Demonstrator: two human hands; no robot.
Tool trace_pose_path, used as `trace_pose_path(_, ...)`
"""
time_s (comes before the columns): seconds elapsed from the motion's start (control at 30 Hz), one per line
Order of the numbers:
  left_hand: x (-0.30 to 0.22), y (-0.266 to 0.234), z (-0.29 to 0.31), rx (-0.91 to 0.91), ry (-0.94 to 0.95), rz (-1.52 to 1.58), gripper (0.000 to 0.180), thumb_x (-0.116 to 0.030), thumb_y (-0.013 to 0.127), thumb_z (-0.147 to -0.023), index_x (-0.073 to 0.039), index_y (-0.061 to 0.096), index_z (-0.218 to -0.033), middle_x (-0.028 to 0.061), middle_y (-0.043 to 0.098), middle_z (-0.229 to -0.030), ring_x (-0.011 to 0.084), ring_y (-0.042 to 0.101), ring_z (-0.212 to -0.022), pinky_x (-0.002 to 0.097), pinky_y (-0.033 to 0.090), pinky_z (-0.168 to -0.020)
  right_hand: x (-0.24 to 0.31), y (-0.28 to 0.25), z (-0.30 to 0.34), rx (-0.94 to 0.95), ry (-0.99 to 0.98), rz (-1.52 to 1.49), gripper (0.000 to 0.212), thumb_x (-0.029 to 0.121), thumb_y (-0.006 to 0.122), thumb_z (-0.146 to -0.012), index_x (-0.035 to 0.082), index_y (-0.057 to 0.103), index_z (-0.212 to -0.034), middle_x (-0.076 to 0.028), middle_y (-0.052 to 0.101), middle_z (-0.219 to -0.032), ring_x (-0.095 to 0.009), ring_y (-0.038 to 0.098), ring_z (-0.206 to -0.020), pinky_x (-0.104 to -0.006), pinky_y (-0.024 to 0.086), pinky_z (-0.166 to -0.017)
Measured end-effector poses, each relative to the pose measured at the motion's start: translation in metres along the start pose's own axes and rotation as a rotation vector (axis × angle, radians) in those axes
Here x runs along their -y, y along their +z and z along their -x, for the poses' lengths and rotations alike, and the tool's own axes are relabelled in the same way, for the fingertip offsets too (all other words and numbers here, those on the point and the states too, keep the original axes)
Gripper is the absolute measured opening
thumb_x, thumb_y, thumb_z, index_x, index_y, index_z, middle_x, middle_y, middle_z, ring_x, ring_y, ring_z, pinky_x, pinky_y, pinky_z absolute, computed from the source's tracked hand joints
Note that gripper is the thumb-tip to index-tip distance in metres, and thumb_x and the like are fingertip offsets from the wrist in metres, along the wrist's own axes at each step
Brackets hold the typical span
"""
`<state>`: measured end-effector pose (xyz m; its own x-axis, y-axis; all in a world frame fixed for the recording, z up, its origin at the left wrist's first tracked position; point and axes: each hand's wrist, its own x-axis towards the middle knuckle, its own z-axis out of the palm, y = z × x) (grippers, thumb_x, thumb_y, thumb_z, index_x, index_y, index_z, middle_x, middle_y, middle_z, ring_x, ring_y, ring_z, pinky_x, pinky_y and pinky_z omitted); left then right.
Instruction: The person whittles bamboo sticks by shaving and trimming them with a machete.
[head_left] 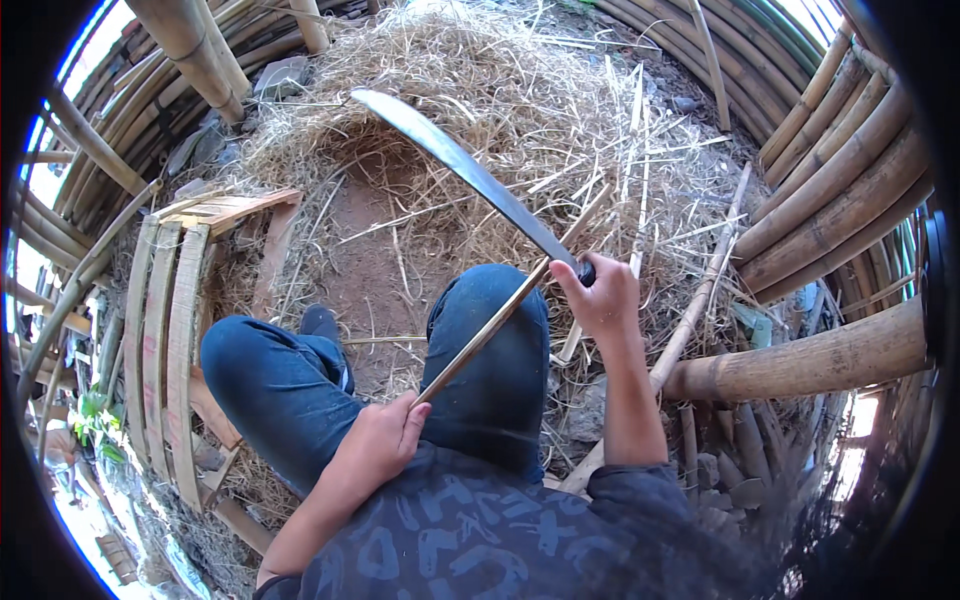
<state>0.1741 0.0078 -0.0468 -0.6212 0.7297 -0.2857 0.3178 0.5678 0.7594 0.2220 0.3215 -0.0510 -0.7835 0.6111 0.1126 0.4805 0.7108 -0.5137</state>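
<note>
Left hand (375, 440) closed low by the lap, right hand (603, 295) fisted higher (arm extended forward).

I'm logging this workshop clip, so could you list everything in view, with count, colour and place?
Long knife: one, grey curved blade, raised over the straw, handle in the right hand.
Bamboo strip: one, tan, thin, running from the left hand up to the blade.
Straw pile: one, pale yellow, on the ground ahead.
Split bamboo slats: several, tan, lying at the left.
Bamboo poles: many, brown, stacked at the right; more at the upper left.
Thick bamboo pole: one, brown, lying at the right.
Bare soil: reddish, between straw and knees.
Knees: two, in blue jeans, centre.
Left hand: holds the strip's near end.
Right hand: grips the knife handle.
</note>
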Motion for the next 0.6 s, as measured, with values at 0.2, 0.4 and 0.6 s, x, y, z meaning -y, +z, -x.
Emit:
trace_pose_path(0.2,-0.004,-0.006,0.011,-0.117,0.003,-0.120,0.023,-0.023,0.050,-0.097,-0.002,0.053,-0.089,0.0254,0.057,-0.062,0.0453,0.059,-0.062,0.0533,0.045,-0.056,-0.011,0.000,-0.028,-0.011,-0.012,0.061,0.078,0.078,0.053,-0.076,0.001,0.065,-0.070,-0.016,0.061,-0.059,-0.033,0.065,-0.061,-0.0426,0.051,-0.059)
trace_pose_path(0.4,0.004,-0.005,0.019,-0.186,-0.007,-0.206,0.021,-0.022,0.051,-0.096,-0.002,0.053,-0.090,0.0240,0.057,-0.060,0.0439,0.059,-0.059,0.0525,0.046,-0.054,0.005,0.008,-0.023,-0.069,-0.080,0.084,0.078,0.080,0.051,-0.076,0.003,0.063,-0.068,-0.015,0.060,-0.056,-0.032,0.064,-0.056,-0.0434,0.050,-0.055)
trace_pose_path(0.6,0.007,-0.010,0.021,-0.214,-0.013,-0.243,0.021,-0.023,0.052,-0.096,-0.003,0.052,-0.088,0.0225,0.057,-0.058,0.0428,0.059,-0.057,0.0519,0.046,-0.053,0.018,0.009,-0.024,-0.011,-0.225,0.205,0.077,0.081,0.051,-0.076,0.005,0.063,-0.067,-0.013,0.061,-0.057,-0.026,0.065,-0.056,-0.0409,0.050,-0.053)
